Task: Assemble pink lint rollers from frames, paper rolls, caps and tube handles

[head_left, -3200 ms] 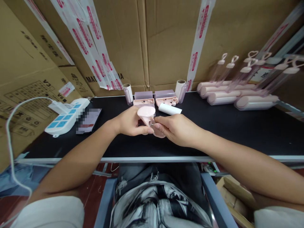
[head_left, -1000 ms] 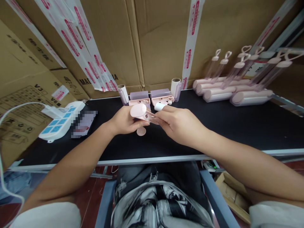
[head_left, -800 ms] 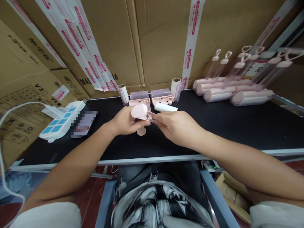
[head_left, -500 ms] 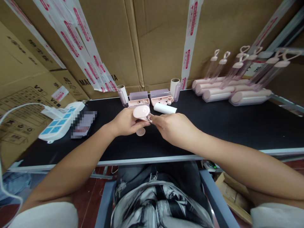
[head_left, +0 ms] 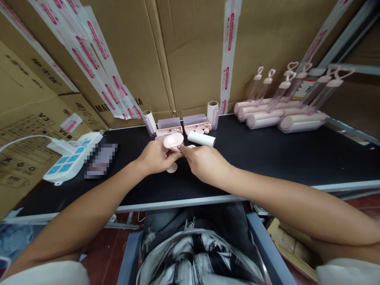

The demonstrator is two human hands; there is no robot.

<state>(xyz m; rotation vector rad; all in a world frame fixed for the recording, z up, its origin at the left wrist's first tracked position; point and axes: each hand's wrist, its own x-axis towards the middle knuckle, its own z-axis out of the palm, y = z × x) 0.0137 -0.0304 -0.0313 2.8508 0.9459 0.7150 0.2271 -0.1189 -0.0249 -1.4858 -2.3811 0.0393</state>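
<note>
The left hand [head_left: 156, 156] has its fingers [head_left: 173, 155] clenched round a smooth pink plastic piece [head_left: 173, 140] with a round, dished head, held just above the black matte surface [head_left: 267, 158] near its middle. The right hand [head_left: 203, 162] meets it from the other side, fingers pinched on the piece's narrow end; what they grip there is too small to tell. 1 flat pink disc [head_left: 171, 169] lies on the surface just under the hands.

Behind them sit 2 lilac blocks [head_left: 169, 122], 2 pink trays [head_left: 197, 127], 2 upright paper rolls [head_left: 147, 118] and 1 white roll [head_left: 201, 138] lying on its side. To the right lie several pink lint rollers [head_left: 267, 120], their clear handles ending in heart-shaped loops.

At the left are 1 white power strip [head_left: 71, 160] with blue sockets and 1 phone [head_left: 101, 160]. Cardboard boxes [head_left: 35, 118] form the back wall – "V3" and "V6" can be read – crossed by white tape [head_left: 227, 59] with red print.
</note>
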